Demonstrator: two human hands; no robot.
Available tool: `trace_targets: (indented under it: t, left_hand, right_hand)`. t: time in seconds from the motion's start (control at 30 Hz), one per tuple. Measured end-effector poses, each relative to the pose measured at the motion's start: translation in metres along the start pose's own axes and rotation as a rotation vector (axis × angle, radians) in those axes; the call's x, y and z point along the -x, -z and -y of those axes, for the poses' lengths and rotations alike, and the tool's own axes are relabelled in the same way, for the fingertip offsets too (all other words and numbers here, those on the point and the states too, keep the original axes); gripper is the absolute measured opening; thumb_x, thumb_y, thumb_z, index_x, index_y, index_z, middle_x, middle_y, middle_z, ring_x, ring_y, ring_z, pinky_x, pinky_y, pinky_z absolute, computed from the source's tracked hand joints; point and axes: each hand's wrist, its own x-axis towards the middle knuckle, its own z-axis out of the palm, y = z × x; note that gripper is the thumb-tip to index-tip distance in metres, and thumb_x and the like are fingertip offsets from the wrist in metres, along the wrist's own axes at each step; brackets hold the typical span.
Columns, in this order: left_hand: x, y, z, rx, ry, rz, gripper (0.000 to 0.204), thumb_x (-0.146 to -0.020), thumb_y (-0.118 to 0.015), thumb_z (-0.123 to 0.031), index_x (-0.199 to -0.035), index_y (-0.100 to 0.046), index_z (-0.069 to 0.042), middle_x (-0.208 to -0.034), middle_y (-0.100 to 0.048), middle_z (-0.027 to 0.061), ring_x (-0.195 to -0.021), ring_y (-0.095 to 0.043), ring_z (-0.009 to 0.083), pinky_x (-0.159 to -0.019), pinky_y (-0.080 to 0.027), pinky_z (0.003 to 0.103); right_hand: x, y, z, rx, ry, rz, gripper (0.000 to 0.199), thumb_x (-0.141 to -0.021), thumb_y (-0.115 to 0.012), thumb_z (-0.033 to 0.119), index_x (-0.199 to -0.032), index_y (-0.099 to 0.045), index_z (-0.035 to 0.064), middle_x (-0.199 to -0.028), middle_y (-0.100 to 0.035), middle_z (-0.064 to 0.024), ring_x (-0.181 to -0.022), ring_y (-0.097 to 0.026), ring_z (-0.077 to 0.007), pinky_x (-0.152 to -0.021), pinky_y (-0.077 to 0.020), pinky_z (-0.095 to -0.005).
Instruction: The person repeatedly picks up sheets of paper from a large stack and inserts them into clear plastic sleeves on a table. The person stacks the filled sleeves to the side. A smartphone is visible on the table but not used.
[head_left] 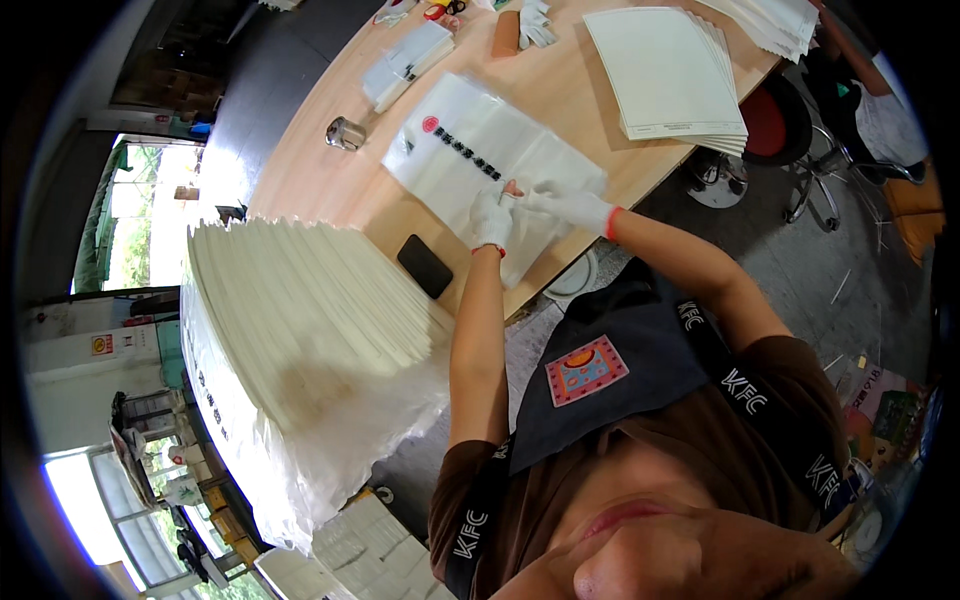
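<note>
On smooth wood, gloved left hand (490, 220) and right hand (568, 205) press a glossy flat plastic bag (480, 150).

The person wears white knit gloves with red cuffs on the left hand (491, 220) and the right hand (565, 205). A brown short-sleeved shirt covers the upper arms. A dark apron with a square, colourful patch on the chest hangs from black straps printed with white lettering.

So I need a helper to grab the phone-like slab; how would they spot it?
Start at the long wooden table. On its near edge, left of the gloved left hand, lies the black slab. It is the only flat dark thing among white sheets.
</note>
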Motion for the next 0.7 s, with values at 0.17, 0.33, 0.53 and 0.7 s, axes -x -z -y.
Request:
trace_targets:
  t: [0.17, 0.33, 0.53, 0.7]
  left_hand:
    - [-0.020, 0.034, 0.026, 0.821, -0.129, -0.297, 0.034, -0.091, -0.057, -0.029, -0.117, -0.054, -0.007, -0.099, -0.065, 0.0133, -0.069, -0.059, 0.0194, -0.075, -0.050, 0.036]
    - [-0.004, 0.100, -0.023, 1.228, -0.104, -0.218, 0.032, -0.091, -0.056, -0.011, -0.122, -0.048, -0.007, -0.096, -0.064, 0.0111, -0.062, -0.051, 0.0073, -0.066, -0.050, 0.028]
    - [0.021, 0.069, -0.094, 0.558, -0.337, -0.194, 0.020, -0.087, -0.056, -0.005, -0.107, -0.059, -0.008, -0.089, -0.063, 0.0027, -0.065, -0.051, 0.0064, -0.058, -0.044, 0.021]
    - [0.115, 0.039, -0.147, -0.015, -0.568, -0.040, 0.024, -0.081, -0.054, 0.002, -0.103, -0.061, -0.005, -0.095, -0.063, 0.0058, -0.082, -0.059, 0.0174, -0.076, -0.046, 0.029]
  right_hand:
    - [-0.096, 0.003, -0.061, 0.659, 0.333, 0.004, 0.050, -0.090, -0.048, 0.047, -0.108, -0.059, 0.0012, -0.082, -0.065, -0.0095, -0.074, -0.064, -0.0203, -0.069, -0.0510, -0.0337]
    - [-0.048, 0.052, -0.038, 0.711, 0.047, -0.081, 0.036, -0.088, -0.055, 0.037, -0.089, -0.061, 0.0016, -0.071, -0.063, -0.0113, -0.069, -0.064, -0.0290, -0.068, -0.0509, -0.0380]
    - [-0.043, 0.023, 0.020, 0.546, 0.643, -0.163, 0.039, -0.087, -0.053, 0.038, -0.112, -0.059, 0.0095, -0.101, -0.064, -0.0199, -0.095, -0.060, -0.0347, -0.086, -0.0461, -0.0422]
    - [-0.030, -0.001, 0.008, 0.765, 0.282, 0.019, 0.037, -0.086, -0.054, 0.030, -0.116, -0.057, 0.0088, -0.106, -0.062, -0.0205, -0.098, -0.059, -0.0348, -0.085, -0.0459, -0.0426]
